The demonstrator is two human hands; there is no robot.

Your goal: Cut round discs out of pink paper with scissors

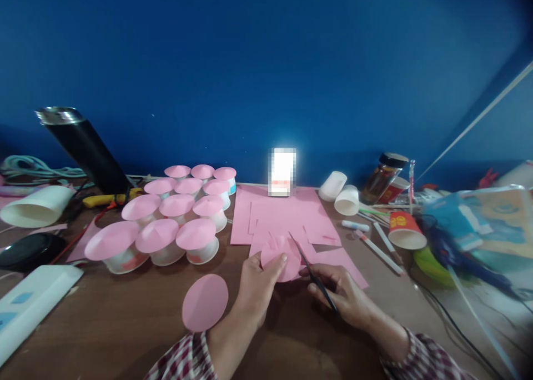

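I judge I'm mid-cut on a pink disc (281, 258), low centre of the frame, above the pink sheets (287, 216). My left hand (258, 285) pinches its edge, grip closed on it. My right hand (343, 294) is closed around the scissors (312, 271), blades at the disc. Next needs a steady snip. A finished disc (205, 302) lies lower left on the surface (125, 319).

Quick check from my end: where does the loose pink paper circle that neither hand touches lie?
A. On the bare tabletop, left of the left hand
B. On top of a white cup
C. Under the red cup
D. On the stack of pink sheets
A: the loose pink circle lies flat on the brown tabletop, just left of the left hand, apart from the pink sheets.
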